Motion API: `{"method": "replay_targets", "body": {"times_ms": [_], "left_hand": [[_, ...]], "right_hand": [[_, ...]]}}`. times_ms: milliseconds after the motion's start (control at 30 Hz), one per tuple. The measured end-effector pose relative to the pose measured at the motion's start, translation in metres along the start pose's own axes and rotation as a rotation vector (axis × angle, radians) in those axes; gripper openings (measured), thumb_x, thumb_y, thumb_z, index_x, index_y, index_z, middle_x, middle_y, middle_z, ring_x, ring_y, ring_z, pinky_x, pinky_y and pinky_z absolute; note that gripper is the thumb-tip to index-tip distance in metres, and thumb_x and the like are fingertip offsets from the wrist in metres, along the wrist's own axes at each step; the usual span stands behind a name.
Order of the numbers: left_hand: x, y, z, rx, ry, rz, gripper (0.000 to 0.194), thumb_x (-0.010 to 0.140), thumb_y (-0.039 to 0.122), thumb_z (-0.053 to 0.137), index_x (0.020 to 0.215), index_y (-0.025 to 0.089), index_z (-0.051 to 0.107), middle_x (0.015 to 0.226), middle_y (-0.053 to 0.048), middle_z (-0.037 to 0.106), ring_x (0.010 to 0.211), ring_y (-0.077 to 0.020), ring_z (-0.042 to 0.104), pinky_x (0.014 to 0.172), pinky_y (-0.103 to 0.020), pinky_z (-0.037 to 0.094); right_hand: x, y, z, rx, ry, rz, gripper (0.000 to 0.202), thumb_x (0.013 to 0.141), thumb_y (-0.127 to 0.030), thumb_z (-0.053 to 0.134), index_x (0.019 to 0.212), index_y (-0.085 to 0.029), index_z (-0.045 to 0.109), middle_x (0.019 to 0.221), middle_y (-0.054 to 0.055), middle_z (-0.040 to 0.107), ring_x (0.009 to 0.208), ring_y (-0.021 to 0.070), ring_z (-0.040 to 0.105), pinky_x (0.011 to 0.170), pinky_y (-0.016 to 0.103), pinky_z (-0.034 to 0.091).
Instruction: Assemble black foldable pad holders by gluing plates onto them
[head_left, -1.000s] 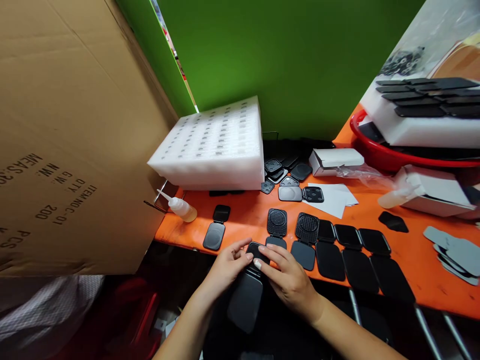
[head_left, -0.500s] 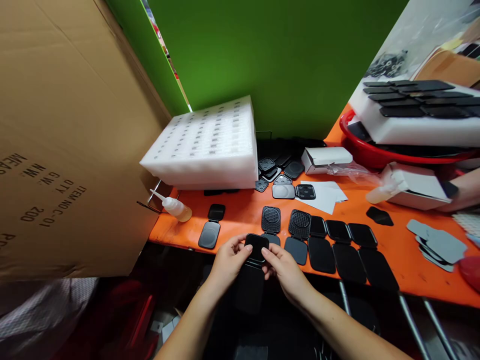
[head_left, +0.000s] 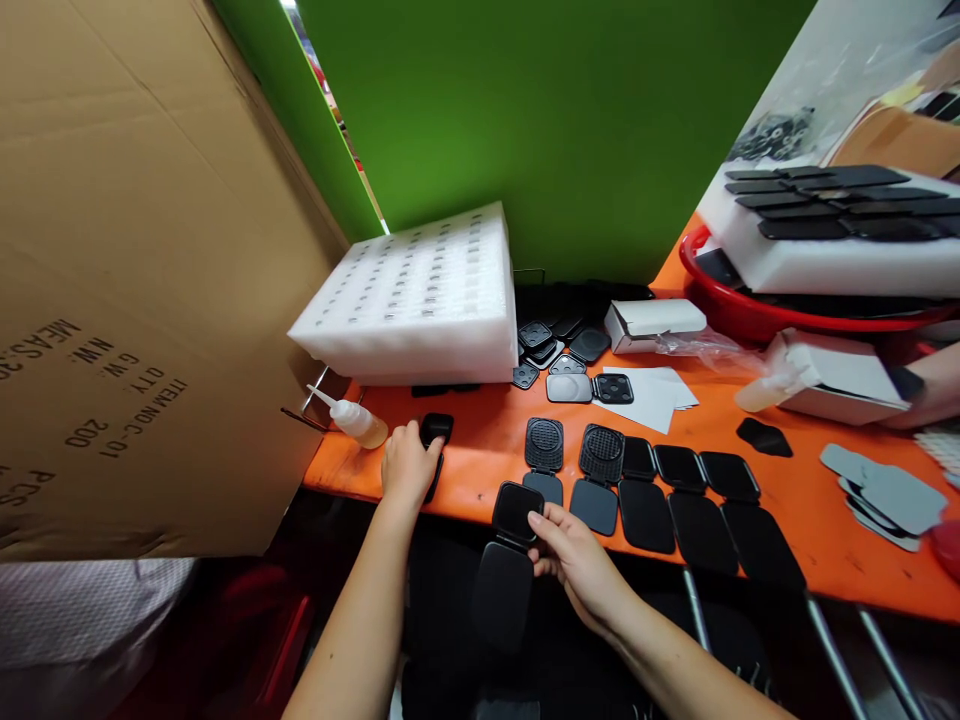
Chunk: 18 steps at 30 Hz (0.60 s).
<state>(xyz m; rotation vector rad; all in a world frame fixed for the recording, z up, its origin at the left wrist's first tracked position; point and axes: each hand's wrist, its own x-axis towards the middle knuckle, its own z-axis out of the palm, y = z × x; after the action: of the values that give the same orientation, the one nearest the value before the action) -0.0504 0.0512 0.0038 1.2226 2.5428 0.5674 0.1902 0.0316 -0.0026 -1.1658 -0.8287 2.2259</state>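
Observation:
In the head view my right hand (head_left: 570,550) pinches a black hinged two-panel piece (head_left: 517,512) by its right edge. It hangs open in front of the table, smaller panel up, larger panel down. My left hand (head_left: 409,468) is closed over another black hinged piece (head_left: 437,428) lying at the table's left end, covering much of its lower panel. More hinged pieces lie opened in a row to the right, including two with a textured round-patterned panel (head_left: 602,452) and several plain black ones (head_left: 646,515).
The orange table (head_left: 480,440) holds a squeeze bottle (head_left: 360,422), a white foam block (head_left: 405,345), loose black plates (head_left: 536,340), white paper (head_left: 649,400), white boxes (head_left: 656,325), grey sheets (head_left: 885,490) and a red basin (head_left: 780,318). Another person's arm (head_left: 934,385) shows at right. A large carton (head_left: 150,250) stands left.
My left hand has let go of the held hinged piece and moved left onto the one lying by the bottle. My right hand keeps its piece, now slightly lower.

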Motion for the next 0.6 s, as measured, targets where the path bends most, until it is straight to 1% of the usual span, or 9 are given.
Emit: {"method": "replay_targets", "body": {"times_ms": [67,167,233,300,367,433,533,600], "left_hand": [[0.007,-0.001,0.002,0.075,-0.053,-0.007,0.052,0.073,0.039,0.059,0.116,0.011,0.053,0.109,-0.020,0.058,0.108,-0.0361,0.052,0.088,-0.044,0.038],[0.014,-0.001,0.003,0.138,-0.150,0.031,0.052,0.068,0.041,0.064,0.112,0.014,0.055,0.104,-0.015,0.062,0.101,-0.0294,0.058,0.082,-0.033,0.042],[0.014,0.001,0.003,0.172,-0.174,0.074,0.050,0.071,0.039,0.064,0.114,0.016,0.055,0.105,-0.013,0.062,0.100,-0.0265,0.058,0.081,-0.030,0.042],[0.009,0.004,0.004,0.215,-0.155,0.118,0.047,0.076,0.039,0.058,0.116,0.015,0.054,0.107,-0.015,0.059,0.103,-0.0279,0.056,0.083,-0.033,0.041],[0.001,0.008,0.006,0.258,-0.128,0.175,0.049,0.080,0.043,0.053,0.120,0.014,0.052,0.111,-0.016,0.056,0.106,-0.0306,0.053,0.087,-0.037,0.040],[-0.008,0.011,0.008,0.291,-0.124,0.249,0.050,0.082,0.045,0.051,0.123,0.017,0.051,0.114,-0.015,0.055,0.108,-0.0307,0.052,0.090,-0.038,0.039],[-0.020,0.013,0.009,0.327,-0.158,0.344,0.043,0.085,0.039,0.048,0.123,0.019,0.052,0.118,-0.012,0.056,0.104,-0.0268,0.055,0.090,-0.035,0.041],[-0.029,0.011,0.008,0.348,-0.184,0.389,0.043,0.086,0.036,0.047,0.124,0.017,0.051,0.124,-0.014,0.054,0.107,-0.0273,0.056,0.091,-0.035,0.041]], "right_hand": [[-0.001,-0.001,0.000,-0.010,0.010,0.000,0.036,0.066,-0.048,0.071,0.072,-0.017,0.054,0.061,-0.005,0.051,0.051,0.0061,0.049,0.045,0.016,0.042],[-0.001,-0.004,0.000,-0.026,0.022,-0.001,0.038,0.065,-0.050,0.070,0.071,-0.017,0.053,0.058,-0.005,0.052,0.050,0.0059,0.048,0.045,0.016,0.040],[-0.001,-0.005,0.000,-0.035,0.018,-0.007,0.038,0.066,-0.050,0.070,0.070,-0.017,0.053,0.057,-0.005,0.051,0.050,0.0060,0.048,0.045,0.016,0.039],[-0.001,-0.006,0.000,-0.037,0.019,-0.018,0.037,0.066,-0.050,0.070,0.070,-0.017,0.054,0.056,-0.005,0.051,0.050,0.0061,0.048,0.046,0.016,0.039],[-0.001,-0.006,-0.001,-0.025,0.030,-0.034,0.036,0.067,-0.049,0.070,0.070,-0.016,0.054,0.057,-0.005,0.051,0.051,0.0062,0.048,0.047,0.016,0.039],[-0.003,-0.005,-0.002,-0.002,0.043,-0.043,0.035,0.067,-0.049,0.070,0.071,-0.017,0.056,0.061,-0.004,0.054,0.054,0.0068,0.049,0.048,0.016,0.039],[-0.007,-0.005,-0.003,0.041,0.040,-0.030,0.034,0.069,-0.050,0.069,0.076,-0.019,0.057,0.066,-0.003,0.057,0.057,0.0092,0.052,0.048,0.018,0.041],[-0.010,-0.006,-0.004,0.069,0.025,-0.015,0.033,0.070,-0.051,0.067,0.082,-0.021,0.058,0.071,-0.001,0.061,0.061,0.0124,0.056,0.049,0.021,0.044]]}}
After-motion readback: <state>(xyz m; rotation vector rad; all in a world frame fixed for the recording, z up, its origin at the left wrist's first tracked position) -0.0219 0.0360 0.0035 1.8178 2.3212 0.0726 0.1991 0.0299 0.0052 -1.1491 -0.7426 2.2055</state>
